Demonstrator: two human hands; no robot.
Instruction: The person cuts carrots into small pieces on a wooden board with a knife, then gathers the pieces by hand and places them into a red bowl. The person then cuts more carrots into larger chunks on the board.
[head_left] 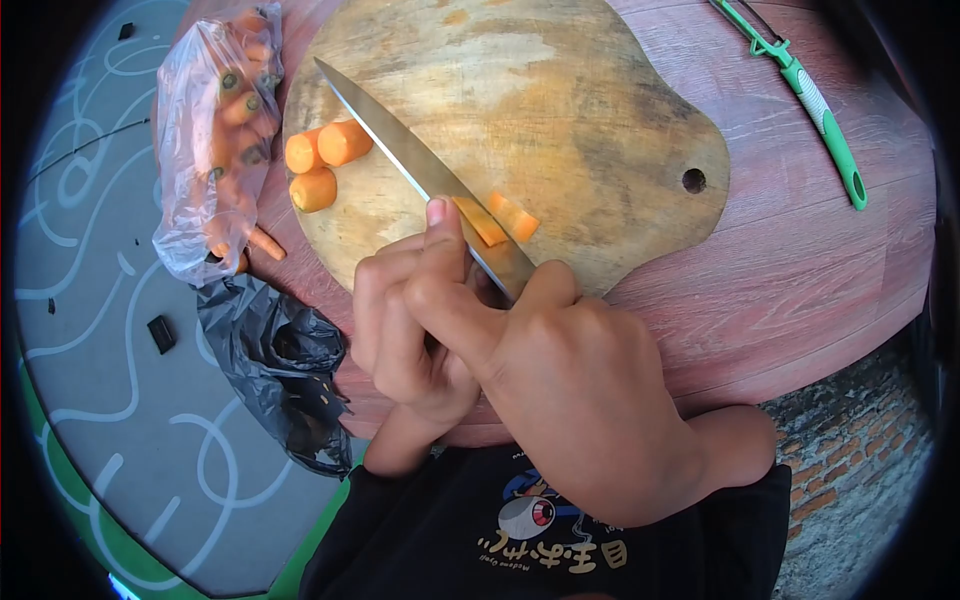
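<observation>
My right hand [595, 385] is wrapped round the handle of a kitchen knife [400, 142], whose long blade points up and left over the round wooden cutting board [600, 130]. My left hand [405, 320] is curled close against it, its thumb tip touching the blade; what its fingers hold, if anything, is hidden. A flat carrot slice [481, 222] lies against the blade's face. Just to the right is another cut carrot piece [514, 217] on the board. Three thick carrot chunks [343, 143] sit together at the board's left side.
Left of the board, a clear plastic bag [215, 150] holds several carrots, with a carrot tip [266, 243] poking out. A crumpled black plastic bag [275, 355] hangs at the table's [780, 290] left edge. A green peeler [820, 120] lies at the upper right.
</observation>
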